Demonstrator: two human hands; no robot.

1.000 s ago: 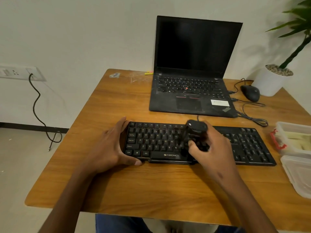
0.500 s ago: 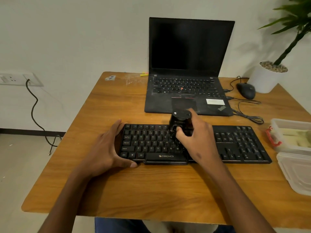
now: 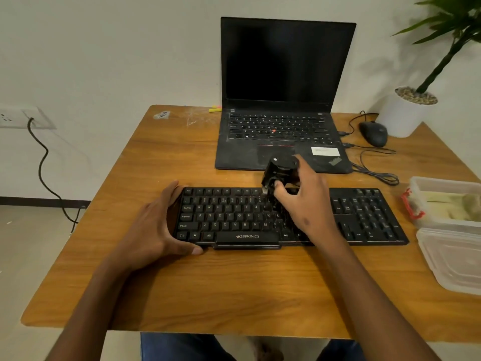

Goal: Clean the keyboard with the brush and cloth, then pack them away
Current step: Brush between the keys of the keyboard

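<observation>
Brush now at the keyboard top row.
My right hand grips it, swept up; left hand spread, bracing; brushing continues.

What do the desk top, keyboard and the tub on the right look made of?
Desk top: wood or wood-look laminate, satin; grain lines show. Keyboard: matte black plastic, printed legends. Tub: translucent plastic, contents show through.

A black keyboard lies flat across the desk's near half, long edge running three to nine o'clock. A stubby black brush stands tilted over its top key row, toward twelve o'clock. The cloth is hard to make out.
</observation>
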